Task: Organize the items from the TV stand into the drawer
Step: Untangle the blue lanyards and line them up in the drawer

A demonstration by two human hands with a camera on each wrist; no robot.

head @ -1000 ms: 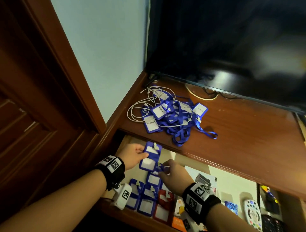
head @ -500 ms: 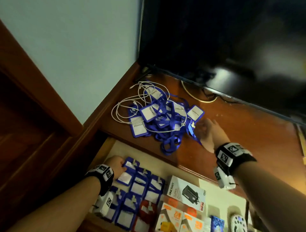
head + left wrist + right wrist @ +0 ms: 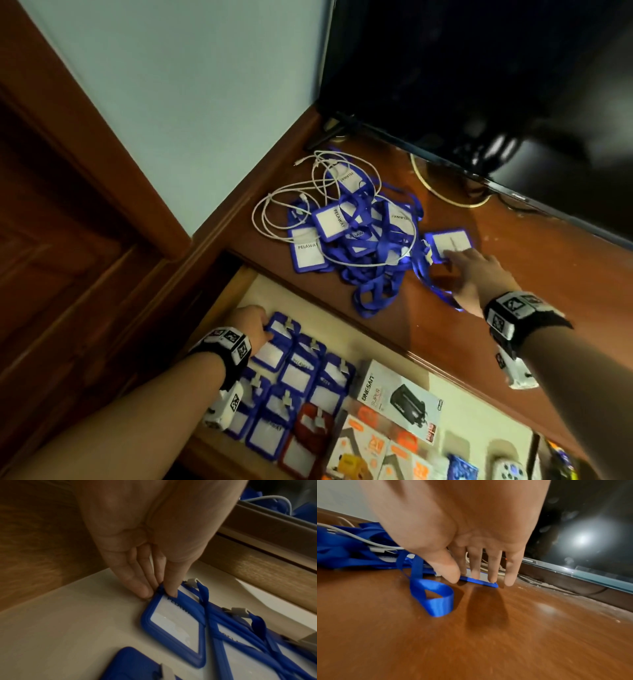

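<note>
Pinching a drawer badge (image 3: 173, 627), the left hand (image 3: 145, 536) hides its corner; the right hand (image 3: 462, 524), fingers straight, part-covers another badge (image 3: 479, 580).

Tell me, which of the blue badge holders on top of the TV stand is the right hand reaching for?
The lone badge holder lying apart at the right edge of the tangled pile; the right hand has straight fingers on its near edge.

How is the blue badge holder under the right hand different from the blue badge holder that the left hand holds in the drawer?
The badge holder under the right hand lies on the TV stand top, beside the tangled pile; the one in the left hand lies in the drawer, in a row with others. The right hand touches its holder with straight fingers; the left hand pinches its holder's corner. Both have blue frames, white inserts and blue lanyards.
</note>
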